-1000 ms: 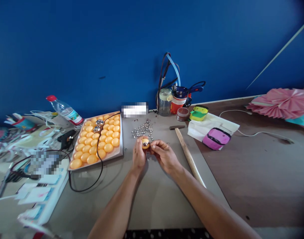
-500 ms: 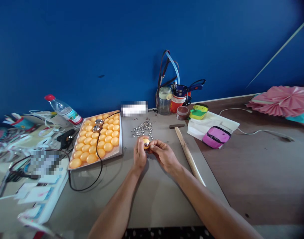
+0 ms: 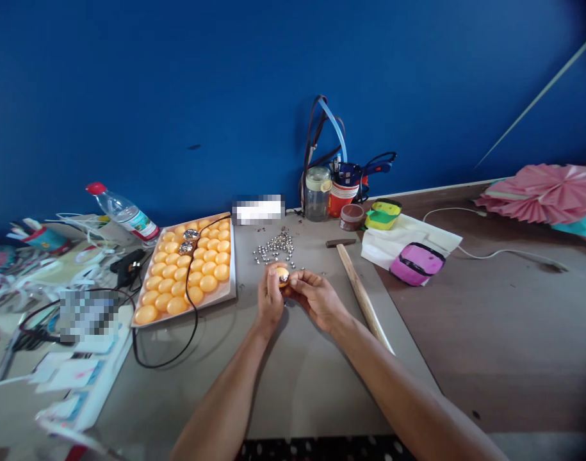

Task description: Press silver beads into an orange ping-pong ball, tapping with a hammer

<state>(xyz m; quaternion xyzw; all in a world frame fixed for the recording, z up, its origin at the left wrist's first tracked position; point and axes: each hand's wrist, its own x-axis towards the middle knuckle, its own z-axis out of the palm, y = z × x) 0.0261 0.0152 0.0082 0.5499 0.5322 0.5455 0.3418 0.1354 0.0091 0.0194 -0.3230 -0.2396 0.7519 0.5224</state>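
Observation:
Above the grey table, my left hand [image 3: 269, 299] is closed round an orange ball [image 3: 282, 273], whose side carries shiny silver pieces. Thumb and forefinger of my right hand [image 3: 320, 299] are pinched together against the ball's right side; whatever is between them is too small or hidden to make out. Just beyond my hands lies a scatter of small silver beads [image 3: 280, 243]. To the left, a shallow tray [image 3: 233, 276] holds rows of orange balls [image 3: 177, 288]. Two balls covered in silver [image 3: 189, 241] rest among them.
A hammer [image 3: 362, 291] with a wooden handle lies right of my hands. A black cord [image 3: 194, 333] runs over the tray. Behind stand a glass jar [image 3: 317, 198], a red cup [image 3: 342, 202] and a small tub [image 3: 351, 218]. A purple pouch [image 3: 420, 264] lies right; cables and a bottle [image 3: 124, 214] crowd the left.
The ball has turned slightly between my fingers, with more orange showing and the silver part shifted. My hands stay in nearly the same place.

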